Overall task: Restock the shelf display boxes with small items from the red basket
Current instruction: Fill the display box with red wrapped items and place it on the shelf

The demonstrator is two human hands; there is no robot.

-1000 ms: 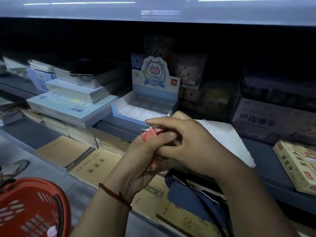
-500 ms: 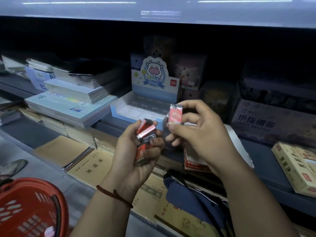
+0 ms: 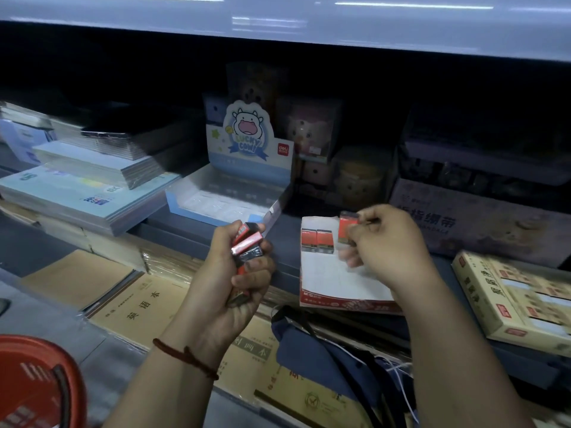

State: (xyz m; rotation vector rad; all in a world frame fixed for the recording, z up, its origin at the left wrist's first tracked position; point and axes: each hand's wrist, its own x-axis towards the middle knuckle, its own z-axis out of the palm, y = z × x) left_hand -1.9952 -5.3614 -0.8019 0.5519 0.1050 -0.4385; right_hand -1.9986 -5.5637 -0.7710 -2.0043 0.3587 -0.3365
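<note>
My left hand [image 3: 238, 279] grips a small stack of red-wrapped erasers [image 3: 247, 245] in front of the shelf edge. My right hand [image 3: 386, 245] pinches one red eraser [image 3: 347, 227] over the back of a low white display box with a red front [image 3: 333, 282]. Two red erasers [image 3: 317, 240] stand side by side at the back left of that box. The red basket [image 3: 34, 384] shows at the bottom left corner.
A blue and white cow-printed display box [image 3: 234, 193] stands behind my left hand. Stacked notebooks [image 3: 86, 193] lie to the left, brown exercise books [image 3: 145, 307] below. A purple box [image 3: 482, 223] and a yellow box [image 3: 519, 301] sit right. A dark blue bag [image 3: 324, 350] hangs under the white box.
My right hand took one eraser from the stack in my left hand and carried it right and down to the white display box. The left hand stayed roughly in place.
</note>
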